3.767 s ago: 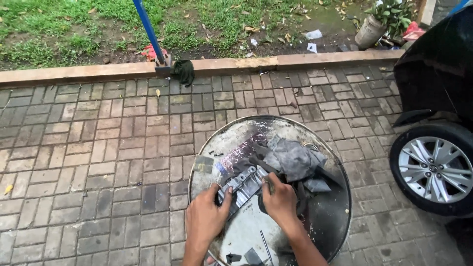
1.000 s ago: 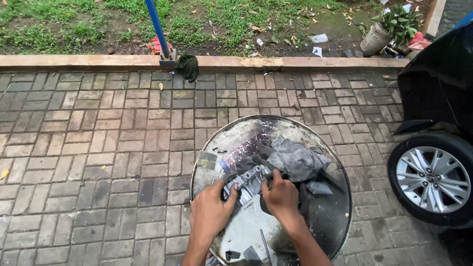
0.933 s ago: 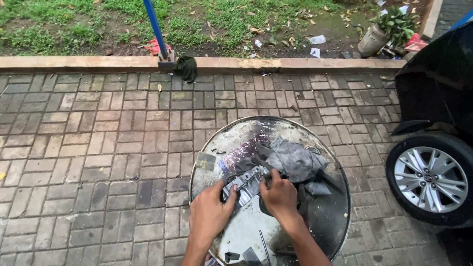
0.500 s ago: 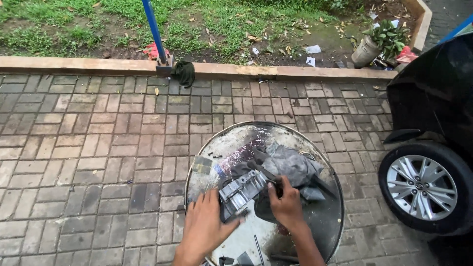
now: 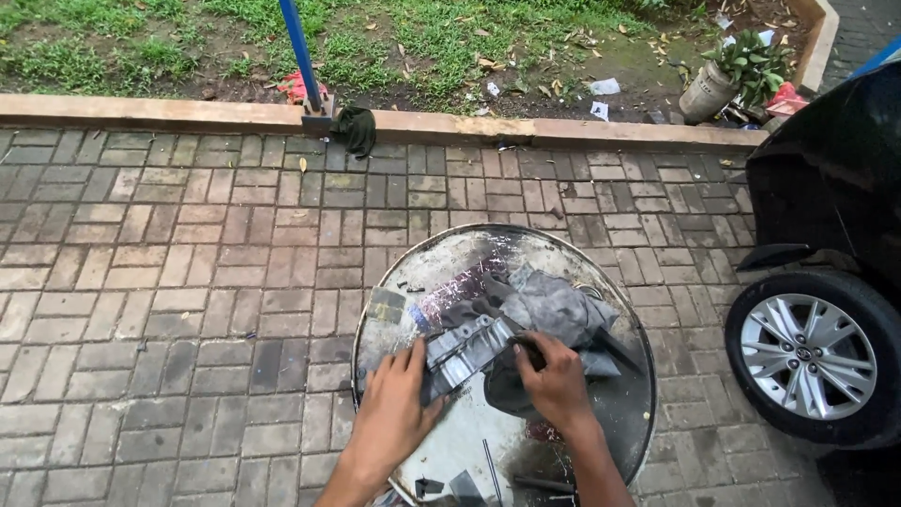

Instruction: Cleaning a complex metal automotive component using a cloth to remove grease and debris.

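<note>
A round shiny metal table [image 5: 441, 258] stands on brick paving in the lower middle of the head view. On it lies a grey ribbed metal part [image 5: 466, 348], slanted from lower left to upper right. My left hand [image 5: 394, 413] presses flat on its lower left end. My right hand [image 5: 554, 380] is closed around a small dark tool at the part's right end. A crumpled grey rag [image 5: 561, 310] lies just behind my right hand.
A black car with a silver alloy wheel [image 5: 809, 355] stands close on the right. A concrete kerb [image 5: 169, 113] and a blue pole [image 5: 300, 47] border the grass beyond. A potted plant [image 5: 727, 75] stands far right. Small dark bits lie on the table's near edge.
The view has shifted slightly, so the table and car sit a little further right and lower. My left hand has slid onto the part's lower end; my right hand stays at its right end.
</note>
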